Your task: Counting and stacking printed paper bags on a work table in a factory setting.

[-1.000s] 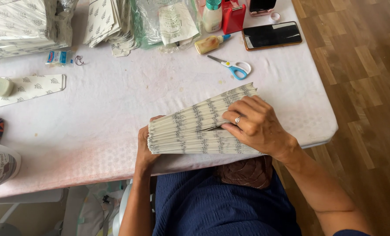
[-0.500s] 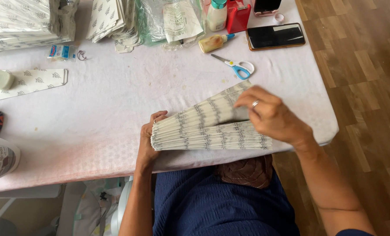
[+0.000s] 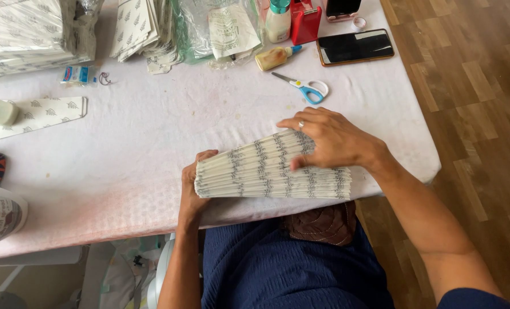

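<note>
While fanned at the near table edge (image 3: pixel 94 229), stack of printed paper sheets (image 3: pixel 266 171) pinched at narrow end by left hand (image 3: pixel 193 186), fingers curled shut around it; right hand (image 3: pixel 332 140) flat on top, fingers spread, gripping nothing. Likely light, floppy, slippery between layers; best held at pinched end. White, grey printed bands

Navy clothes – ring, right hand (image 3: pixel 335 140).

One camera only, worn on my head. Looks steeply down past my lap onto white cloth-covered table (image 3: pixel 123 166), near enough that my forearms fill lower frame; brown wooden plank floor (image 3: pixel 472 86) right.
</note>
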